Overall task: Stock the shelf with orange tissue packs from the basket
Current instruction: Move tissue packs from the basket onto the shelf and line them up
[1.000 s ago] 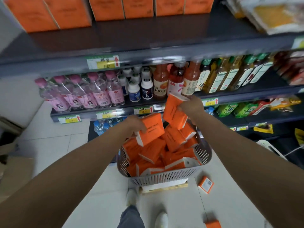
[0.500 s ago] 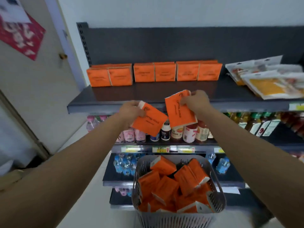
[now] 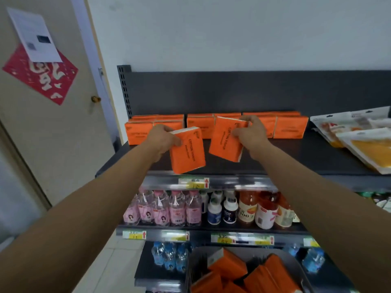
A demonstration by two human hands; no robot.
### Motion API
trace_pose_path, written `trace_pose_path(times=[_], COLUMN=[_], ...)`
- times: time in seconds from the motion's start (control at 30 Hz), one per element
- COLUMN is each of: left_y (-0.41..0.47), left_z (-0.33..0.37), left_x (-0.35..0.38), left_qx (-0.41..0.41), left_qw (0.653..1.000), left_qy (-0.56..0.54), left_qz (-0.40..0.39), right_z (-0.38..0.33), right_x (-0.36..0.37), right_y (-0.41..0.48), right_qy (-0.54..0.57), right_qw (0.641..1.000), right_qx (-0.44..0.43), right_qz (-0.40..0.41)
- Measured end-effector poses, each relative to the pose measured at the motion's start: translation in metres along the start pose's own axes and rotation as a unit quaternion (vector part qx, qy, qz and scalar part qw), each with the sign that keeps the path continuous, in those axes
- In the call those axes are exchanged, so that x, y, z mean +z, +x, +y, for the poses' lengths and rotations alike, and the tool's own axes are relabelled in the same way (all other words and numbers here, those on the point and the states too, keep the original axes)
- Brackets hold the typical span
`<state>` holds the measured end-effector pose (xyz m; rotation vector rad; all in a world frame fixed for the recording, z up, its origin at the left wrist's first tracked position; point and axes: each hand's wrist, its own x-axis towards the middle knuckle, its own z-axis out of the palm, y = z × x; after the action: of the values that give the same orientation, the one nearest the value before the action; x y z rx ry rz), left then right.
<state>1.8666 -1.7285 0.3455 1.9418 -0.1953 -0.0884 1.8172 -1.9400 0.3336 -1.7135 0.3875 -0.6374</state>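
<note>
Just raised from the basket (image 3: 249,251), the left hand (image 3: 163,138) gripped a tissue pack (image 3: 188,153) and the right hand (image 3: 251,132) a second pack (image 3: 224,142) above the shelf (image 3: 296,159), near the stocked row (image 3: 289,130); placing seemed next.

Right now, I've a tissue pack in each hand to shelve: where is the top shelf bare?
Bare: the strip of top shelf between the row of orange packs and the front edge, up to the pouches at right. Crowded: the back, along that row.
</note>
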Motion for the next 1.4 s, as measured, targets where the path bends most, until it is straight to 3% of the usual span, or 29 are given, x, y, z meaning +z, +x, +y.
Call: trace_pose_path(times=[0.17,0.3,0.47,0.67,0.77,0.83,1.13,1.4], left_y=[0.055,0.092,0.128,0.157,0.167,0.169,0.183,0.195], left_z=[0.008,0.014,0.016,0.002,-0.006,-0.008,-0.008,-0.016], left_x=[0.004,0.017,0.047,0.077,0.074,0.072,0.093,0.103], left_qx=[0.031,0.077,0.128,0.166,0.142,0.142,0.285,0.308], left_qw=[0.999,0.994,0.983,0.949,0.902,0.882,0.867,0.806], left_qy=[0.027,0.056,0.086,0.248,0.393,0.438,0.408,0.502], left_qz=[0.002,-0.046,-0.096,-0.105,-0.106,-0.101,-0.036,0.052], right_z=[0.011,0.03,0.054,0.075,0.078,0.079,0.084,0.088], right_x=[0.008,0.007,0.002,0.0,-0.002,-0.002,0.01,0.013], right_y=[0.041,0.068,0.09,0.107,0.11,0.112,0.129,0.136], right_qy=[0.023,0.024,0.055,0.0,-0.059,-0.08,-0.161,-0.202], right_qw=[0.998,0.995,0.991,0.989,0.988,0.987,0.98,0.973], right_qx=[0.022,0.048,0.107,0.145,0.142,0.138,0.113,0.099], right_qz=[0.049,0.082,0.056,0.041,0.034,0.022,0.021,0.053])
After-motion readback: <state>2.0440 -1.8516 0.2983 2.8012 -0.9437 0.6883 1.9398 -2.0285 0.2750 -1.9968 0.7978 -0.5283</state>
